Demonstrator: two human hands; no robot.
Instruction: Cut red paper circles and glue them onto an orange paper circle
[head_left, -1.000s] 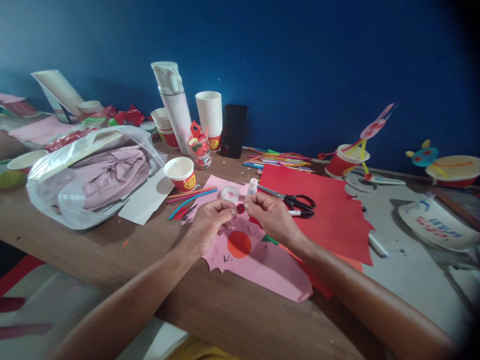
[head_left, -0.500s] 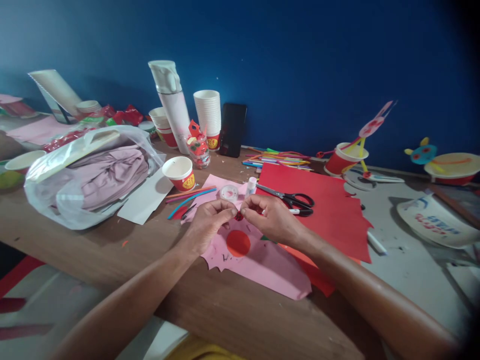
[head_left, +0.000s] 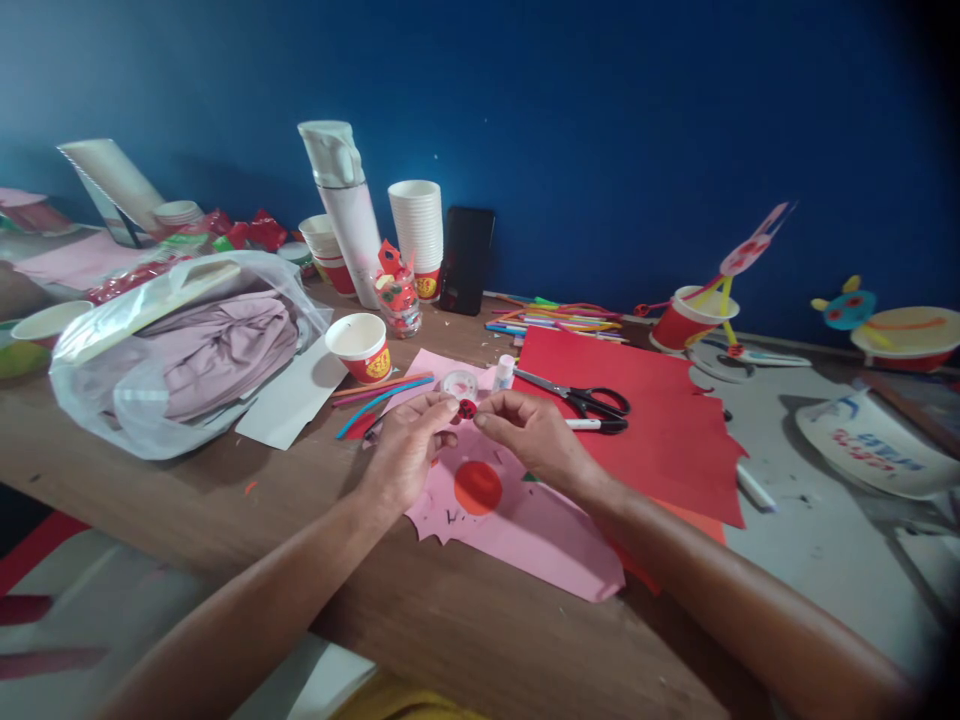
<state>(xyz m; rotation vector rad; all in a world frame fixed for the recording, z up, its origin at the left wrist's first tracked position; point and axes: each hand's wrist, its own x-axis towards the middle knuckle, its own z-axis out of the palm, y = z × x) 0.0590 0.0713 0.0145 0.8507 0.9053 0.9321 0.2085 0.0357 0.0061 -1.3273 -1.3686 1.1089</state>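
Note:
A small red piece with black marks (head_left: 466,409) is pinched between my two hands above a pink paper sheet. My left hand (head_left: 411,440) is closed on its left edge, thumb against forefinger. At its right edge, my right hand (head_left: 536,435) also pinches with thumb and forefinger. Below them an orange-red paper circle (head_left: 478,488) lies on the pink paper (head_left: 555,545). Just behind the hands are a clear tape roll (head_left: 459,384) and a glue stick (head_left: 504,372). Black-handled scissors (head_left: 592,400) and a white marker with a black cap (head_left: 596,426) lie beside my right hand.
Red paper (head_left: 660,440) spreads to the right. A paper cup (head_left: 358,348) and blue pipe cleaner (head_left: 382,400) lie left of the hands. Farther back stand a plastic bag (head_left: 187,350), a white bottle (head_left: 349,220), stacked cups (head_left: 415,225) and a phone (head_left: 466,260).
The small red piece has come up slightly and turned so its black-marked face shows more. My left fingers have shifted a little away, and my right fingertips have moved slightly left.

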